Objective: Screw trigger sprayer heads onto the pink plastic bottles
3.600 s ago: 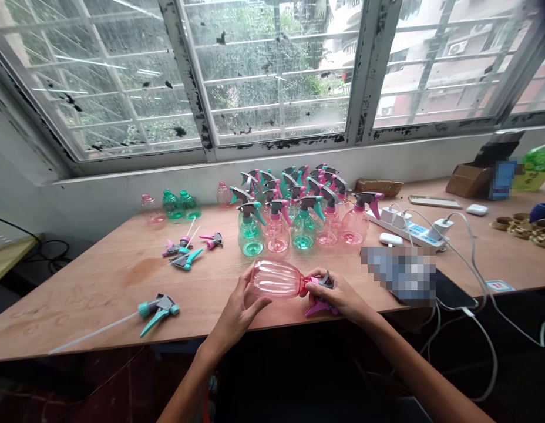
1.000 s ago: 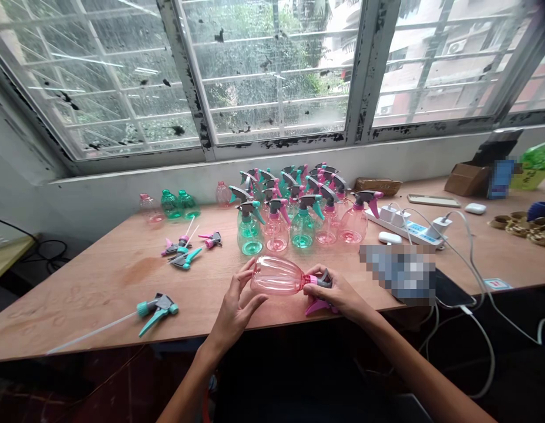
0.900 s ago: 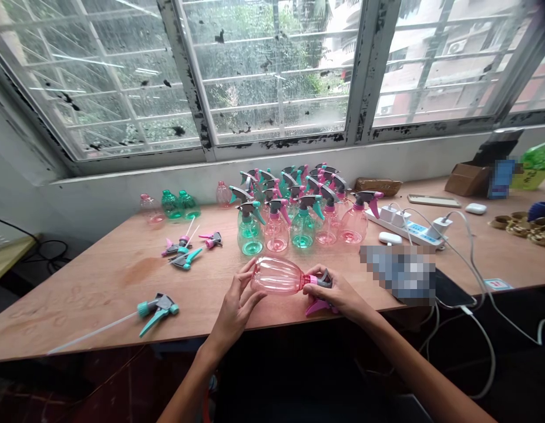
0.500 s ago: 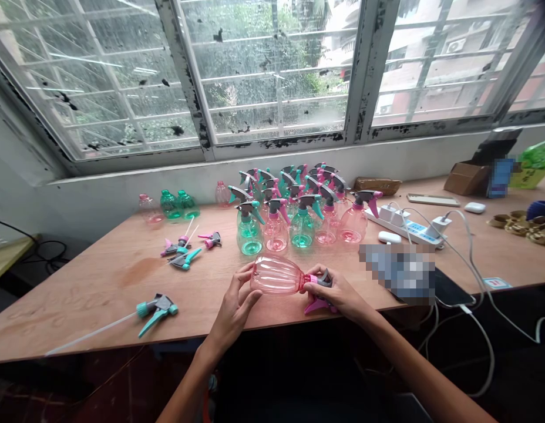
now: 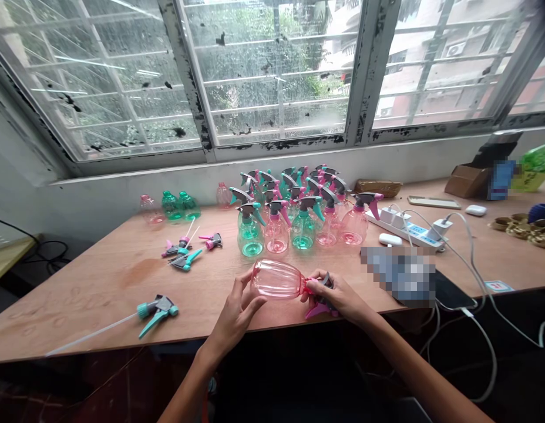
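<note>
A clear pink spray bottle [image 5: 276, 279] lies sideways in the air between my two hands, just above the table's front edge. Around its base end my left hand [image 5: 241, 305] is closed, thumb below and fingers behind. My right hand [image 5: 332, 292] grips the neck end, where a grey and pink trigger spray head [image 5: 320, 310] sits on the bottle, its trigger hanging downward. The fingers hide most of the collar, so how tightly it sits I cannot tell. Left of my hands a teal and grey spray head [image 5: 158, 310] with a long tube rests on the wooden table [image 5: 105, 294].
Several assembled spray bottles [image 5: 302, 229] stand in rows behind my hands. More loose spray heads [image 5: 183, 255] lie to the left. Open green bottles [image 5: 180, 205] and pink ones [image 5: 151, 211] stand by the wall. A power strip [image 5: 409, 229], cables and a phone [image 5: 455, 291] are at right.
The fingers of my right hand have shifted around the bottle's neck and spray head. The bottle stays in nearly the same place, and my left hand still holds its base.
</note>
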A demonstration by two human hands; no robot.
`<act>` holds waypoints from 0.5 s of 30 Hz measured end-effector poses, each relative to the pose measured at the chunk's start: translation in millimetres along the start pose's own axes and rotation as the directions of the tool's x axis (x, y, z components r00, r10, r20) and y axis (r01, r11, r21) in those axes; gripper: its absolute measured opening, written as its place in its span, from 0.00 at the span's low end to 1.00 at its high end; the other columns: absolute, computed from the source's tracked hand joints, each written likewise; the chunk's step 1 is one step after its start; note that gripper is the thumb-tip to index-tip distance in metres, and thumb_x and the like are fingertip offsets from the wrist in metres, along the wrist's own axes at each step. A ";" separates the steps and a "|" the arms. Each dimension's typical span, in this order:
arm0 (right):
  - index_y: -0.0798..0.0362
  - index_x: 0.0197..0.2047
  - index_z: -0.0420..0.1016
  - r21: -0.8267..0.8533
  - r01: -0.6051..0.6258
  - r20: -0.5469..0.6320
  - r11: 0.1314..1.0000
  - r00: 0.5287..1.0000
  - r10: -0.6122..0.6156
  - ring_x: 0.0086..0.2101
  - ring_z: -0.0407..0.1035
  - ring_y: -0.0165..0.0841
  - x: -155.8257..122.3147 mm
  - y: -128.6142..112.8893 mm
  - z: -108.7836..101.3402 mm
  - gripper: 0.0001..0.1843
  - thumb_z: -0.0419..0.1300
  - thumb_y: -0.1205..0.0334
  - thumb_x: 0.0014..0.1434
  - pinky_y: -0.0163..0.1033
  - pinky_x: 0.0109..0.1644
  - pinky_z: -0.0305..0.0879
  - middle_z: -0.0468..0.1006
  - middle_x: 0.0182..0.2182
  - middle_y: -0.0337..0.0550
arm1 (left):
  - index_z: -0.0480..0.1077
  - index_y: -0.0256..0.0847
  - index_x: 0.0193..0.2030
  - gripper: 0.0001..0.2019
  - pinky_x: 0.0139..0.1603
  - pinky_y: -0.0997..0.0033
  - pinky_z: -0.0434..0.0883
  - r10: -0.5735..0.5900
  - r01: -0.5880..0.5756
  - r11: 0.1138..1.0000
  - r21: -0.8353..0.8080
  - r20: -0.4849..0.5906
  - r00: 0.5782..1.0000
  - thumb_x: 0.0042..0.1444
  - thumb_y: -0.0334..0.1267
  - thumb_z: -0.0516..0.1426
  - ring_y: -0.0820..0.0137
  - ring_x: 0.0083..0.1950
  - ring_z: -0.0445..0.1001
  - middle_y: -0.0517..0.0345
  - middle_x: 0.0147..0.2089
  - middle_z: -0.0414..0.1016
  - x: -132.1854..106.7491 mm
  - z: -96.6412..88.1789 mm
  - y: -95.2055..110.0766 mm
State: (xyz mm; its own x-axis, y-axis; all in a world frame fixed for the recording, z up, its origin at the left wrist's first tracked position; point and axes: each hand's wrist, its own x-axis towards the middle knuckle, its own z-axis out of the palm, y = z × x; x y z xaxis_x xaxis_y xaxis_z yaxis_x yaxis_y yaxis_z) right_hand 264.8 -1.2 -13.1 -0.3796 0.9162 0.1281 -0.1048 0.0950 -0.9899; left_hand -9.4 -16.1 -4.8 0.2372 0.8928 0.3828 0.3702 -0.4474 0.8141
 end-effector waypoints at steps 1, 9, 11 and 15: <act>0.52 0.35 0.73 -0.008 -0.006 0.003 1.000 1.000 0.006 0.26 0.75 0.36 -0.1 -0.4 0.0 0.21 0.63 0.41 0.60 0.34 0.22 0.63 0.82 0.27 0.43 | 0.59 0.47 0.66 0.25 0.71 0.51 0.60 0.007 -0.007 1.000 -0.006 -0.002 1.000 0.65 0.46 0.57 0.55 0.71 0.63 0.47 0.67 0.67 0.2 -0.2 0.8; 0.53 0.34 0.71 0.004 -0.021 -0.004 1.000 1.000 0.021 0.24 0.75 0.34 -0.4 -1.1 -0.3 0.23 0.61 0.40 0.61 0.32 0.20 0.60 0.84 0.28 0.45 | 0.64 0.47 0.63 0.23 0.72 0.52 0.58 0.103 -0.096 0.991 0.091 -0.076 0.992 0.63 0.43 0.60 0.57 0.70 0.63 0.49 0.66 0.68 2.6 -1.4 6.4; 0.53 0.35 0.70 0.017 -0.029 -0.002 0.999 1.000 0.029 0.23 0.74 0.33 -0.5 -1.3 -0.1 0.22 0.62 0.40 0.61 0.30 0.18 0.56 0.84 0.29 0.45 | 0.64 0.46 0.61 0.23 0.71 0.51 0.60 0.054 -0.050 0.997 0.062 -0.062 0.997 0.61 0.45 0.62 0.55 0.69 0.66 0.48 0.63 0.72 1.1 -1.2 3.5; 0.53 0.36 0.69 0.016 -0.029 -0.004 0.999 1.000 0.029 0.23 0.73 0.32 -0.9 -2.1 0.0 0.22 0.63 0.41 0.61 0.30 0.18 0.54 0.84 0.28 0.46 | 0.66 0.46 0.55 0.16 0.71 0.48 0.60 0.037 -0.038 0.999 -0.014 -0.048 0.998 0.64 0.46 0.59 0.54 0.71 0.63 0.45 0.65 0.70 1.1 -1.2 2.0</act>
State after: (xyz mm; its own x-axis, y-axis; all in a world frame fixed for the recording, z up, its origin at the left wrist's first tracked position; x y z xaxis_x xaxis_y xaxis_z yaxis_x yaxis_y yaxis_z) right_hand 265.3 -2.2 -11.1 -0.3784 0.9203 0.0989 -0.1087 0.0620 -0.9921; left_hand -9.5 -15.9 -2.2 0.2072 0.8772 0.4332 0.3480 -0.4799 0.8054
